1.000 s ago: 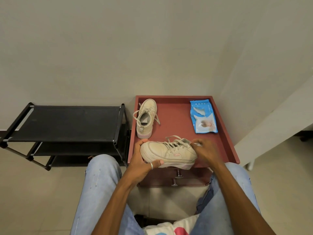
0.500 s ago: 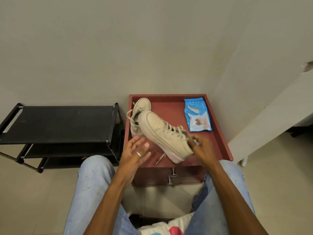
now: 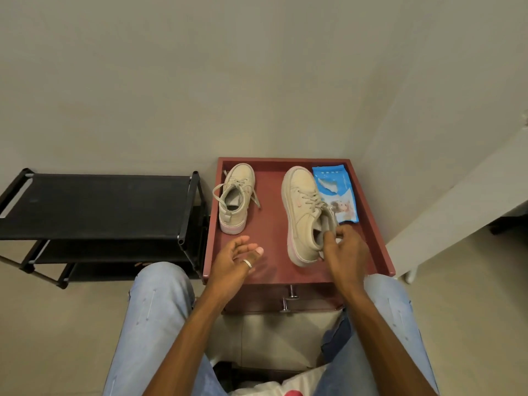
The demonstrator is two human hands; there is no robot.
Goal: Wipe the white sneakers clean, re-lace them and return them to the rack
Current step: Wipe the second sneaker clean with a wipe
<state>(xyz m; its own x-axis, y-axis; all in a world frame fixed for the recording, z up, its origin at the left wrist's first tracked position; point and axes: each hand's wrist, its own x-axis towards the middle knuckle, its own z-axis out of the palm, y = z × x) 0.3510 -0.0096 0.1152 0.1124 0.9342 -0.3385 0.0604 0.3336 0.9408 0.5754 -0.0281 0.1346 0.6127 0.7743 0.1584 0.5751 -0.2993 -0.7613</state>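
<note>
Nearest to us, our 2 knees in pale blue jeans (image 3: 154,310) frame the lower part of the view, with both bare forearms reaching forward over them. Our left hand (image 3: 237,260) hovers over the near-left part of the red bench (image 3: 380,250), palm turned inward, its fingers (image 3: 243,241) spread loosely and holding nothing; a ring (image 3: 247,263) sits on 1 of them. Our right hand (image 3: 344,250) is closed on the heel end of the right sneaker (image 3: 304,212), with fingers tucked into the collar at the shoe's opening. That sneaker is tipped onto its side, toe pointing away from us, its pale sole edge facing left. We cannot tell whether its heel touches the bench top.

2 metal pulls (image 3: 288,298) show on the bench front below the hands. Farther back on the left of the bench, the left sneaker (image 3: 235,198) stands upright on its sole, laces (image 3: 255,197) loose and trailing to either side, well apart from the held one. The blue wipes pack (image 3: 340,192) lies flat at the far-right corner, partly hidden behind the held sneaker. To the left, just beside the bench, stands the black shoe rack (image 3: 94,205).
</note>
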